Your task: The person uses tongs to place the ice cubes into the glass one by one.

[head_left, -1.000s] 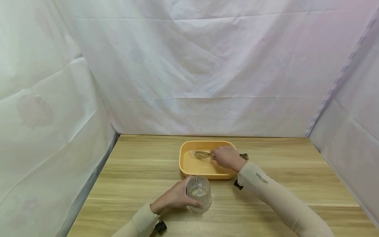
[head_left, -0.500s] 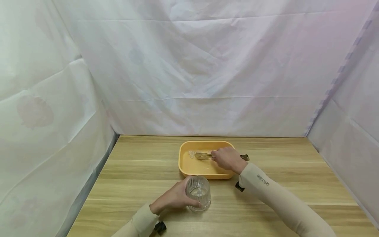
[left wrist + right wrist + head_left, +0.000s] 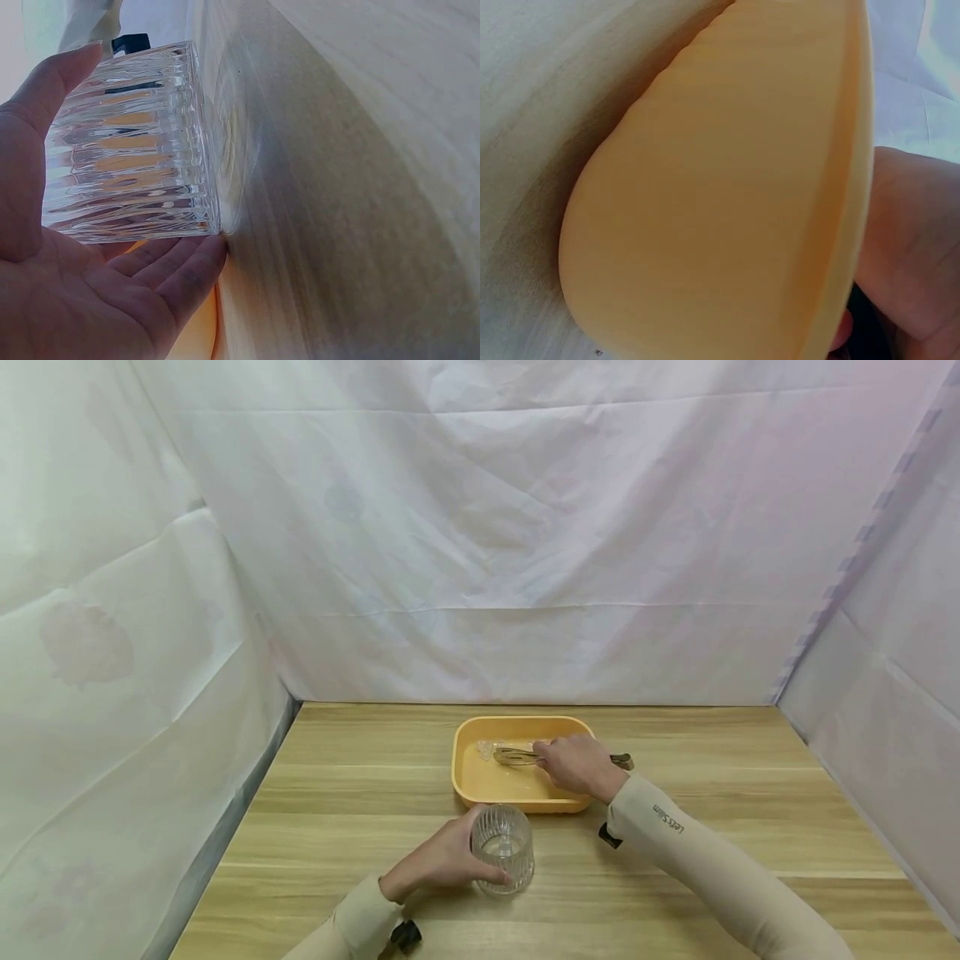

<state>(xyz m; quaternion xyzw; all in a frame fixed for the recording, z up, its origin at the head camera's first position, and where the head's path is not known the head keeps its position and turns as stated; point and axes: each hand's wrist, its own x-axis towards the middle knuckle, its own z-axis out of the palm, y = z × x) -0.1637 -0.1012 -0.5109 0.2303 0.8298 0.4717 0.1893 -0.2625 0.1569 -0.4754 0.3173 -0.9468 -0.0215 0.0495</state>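
1. At left, grips a ribbed clear glass [image 3: 519, 862] with the left hand [image 3: 438, 857], thumb round the near side, fingers round the far side; seen again in the left wrist view.
2. Keeps that glass down on the wooden table [image 3: 337, 793], just on the person's side of a yellow tray [image 3: 491, 787]; cannot tell from these angles whether touching it.
3. At centre, shows clear pieces [image 3: 486, 750] in the tray's left part, too small to identify.
4. Lays the long axis of a gold-coloured utensil [image 3: 516, 757] left to right over the tray, with its head leftward near the pieces and its other end out past the right wall. Cannot be told for sure as tongs or whisk, nor as resting or raised.
5. Places the utensil's head nearly straight beyond the glass, across the tray's near wall, with the left hand nearer to the glass.
6. At right, holds the utensil near its middle with the right hand [image 3: 576, 764], fingers curled round it.
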